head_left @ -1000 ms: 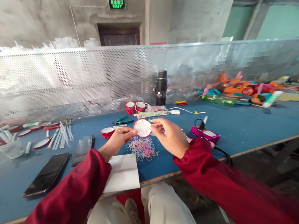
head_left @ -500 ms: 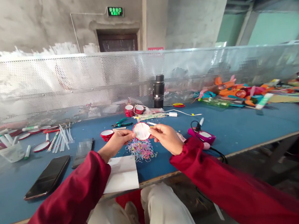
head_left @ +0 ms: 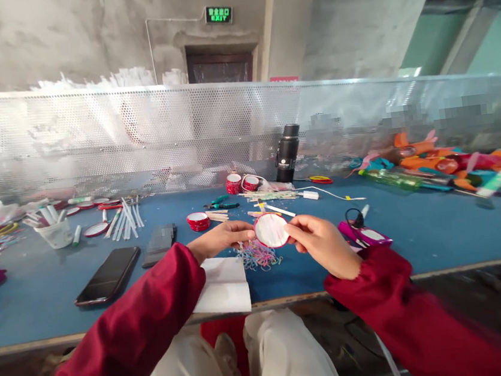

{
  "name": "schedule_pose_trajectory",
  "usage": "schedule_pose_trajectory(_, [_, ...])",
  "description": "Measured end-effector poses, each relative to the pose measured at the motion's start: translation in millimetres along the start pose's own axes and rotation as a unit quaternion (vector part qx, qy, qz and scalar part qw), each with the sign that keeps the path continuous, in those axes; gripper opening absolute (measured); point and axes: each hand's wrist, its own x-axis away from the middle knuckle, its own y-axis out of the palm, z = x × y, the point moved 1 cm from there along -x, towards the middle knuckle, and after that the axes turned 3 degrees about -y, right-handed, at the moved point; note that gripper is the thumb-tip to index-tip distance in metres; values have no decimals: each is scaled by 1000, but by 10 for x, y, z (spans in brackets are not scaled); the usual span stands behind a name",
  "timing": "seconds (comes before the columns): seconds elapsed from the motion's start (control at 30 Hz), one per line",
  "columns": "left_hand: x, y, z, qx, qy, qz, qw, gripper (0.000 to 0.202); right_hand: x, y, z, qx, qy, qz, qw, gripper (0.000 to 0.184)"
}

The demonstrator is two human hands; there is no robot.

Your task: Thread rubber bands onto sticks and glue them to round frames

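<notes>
The left hand [head_left: 225, 238] and right hand [head_left: 322, 241] pinch a red-rimmed white disc [head_left: 271, 229] by opposite edges; a green sign [head_left: 219, 15] reads "EXIT"; print on the black flask [head_left: 288, 155] is illegible.

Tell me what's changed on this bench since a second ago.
The view has swung left; the red-rimmed disc has come slightly right and nearer, relative to the colourful loops. The left hand and right hand still hold its rim; the black flask stays put.

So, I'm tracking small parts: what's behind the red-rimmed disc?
Past the disc, colourful bands show below and a white strip above; whatever it covers can't be seen.
</notes>
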Motion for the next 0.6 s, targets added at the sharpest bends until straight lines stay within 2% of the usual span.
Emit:
schedule_pose_trajectory(0.17, [-44, -72, -46, 103, -12, -31, 994, 47, 85, 5, 28, 57, -17, 11, 998, 32])
schedule_pose_trajectory(0.37, [-36, -92, -16, 124, -32, -50, 991, 42, 57, 41, 154, 60, -13, 13, 998, 31])
schedule_pose_trajectory(0.43, [-32, -78, 2, 126, -26, -30, 991, 39, 55, 55, 171, 60, -10, 15, 998, 31])
schedule_pose_trajectory(0.6, [-53, -43, 20, 163, -22, 67, 984, 33, 88, 108, 170, 31, -10, 6, 999, 32])
